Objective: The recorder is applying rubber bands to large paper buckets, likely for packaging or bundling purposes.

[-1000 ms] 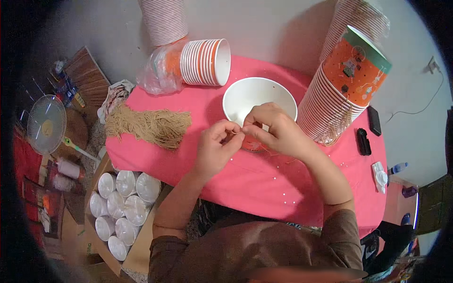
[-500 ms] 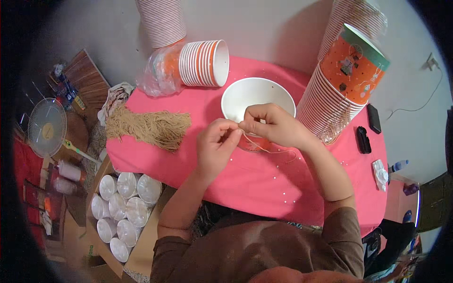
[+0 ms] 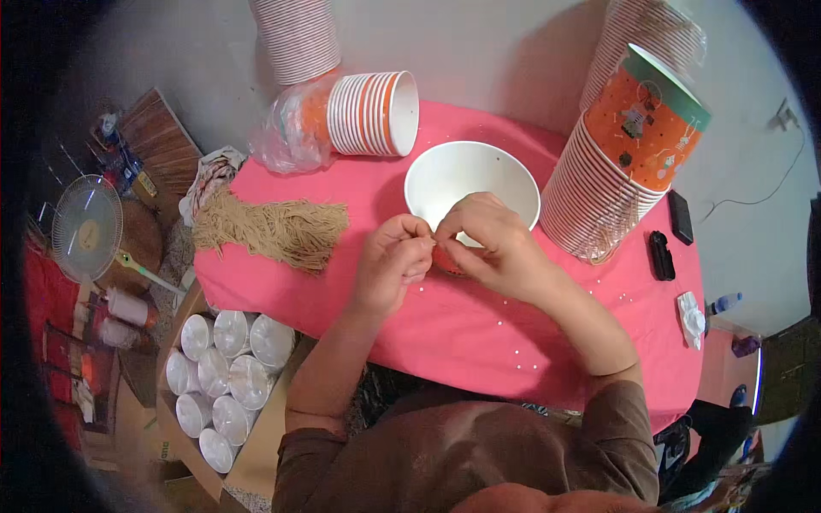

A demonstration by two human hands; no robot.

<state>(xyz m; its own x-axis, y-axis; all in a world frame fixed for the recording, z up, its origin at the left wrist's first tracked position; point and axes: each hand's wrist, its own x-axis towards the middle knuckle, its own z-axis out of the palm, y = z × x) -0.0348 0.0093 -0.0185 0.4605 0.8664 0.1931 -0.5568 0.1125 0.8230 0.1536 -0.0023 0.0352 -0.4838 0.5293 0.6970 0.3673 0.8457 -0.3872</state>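
Observation:
My left hand (image 3: 393, 261) and my right hand (image 3: 496, 244) meet fingertip to fingertip over the near rim of a paper bucket (image 3: 472, 169), white inside and orange outside. Both are closed in a pinch on a thin pale string, almost entirely hidden by the fingers now. The bucket stands upright, its near side partly covered by my hands. Left of them, a bundle of tan strings (image 3: 269, 235) lies on the pink tablecloth (image 3: 445, 350).
A tall stack of orange and green paper buckets (image 3: 599, 188) leans at the right. Another stack (image 3: 368, 114) lies sideways at the back, partly bagged in plastic. A cardboard box (image 3: 291, 389) of wrapped white cups sits left of the table. A black case (image 3: 660, 256) lies near the right edge.
The loose tail of string that hung below my right hand no longer shows. My right fingers have turned downward, and my left fingers have curled in more.

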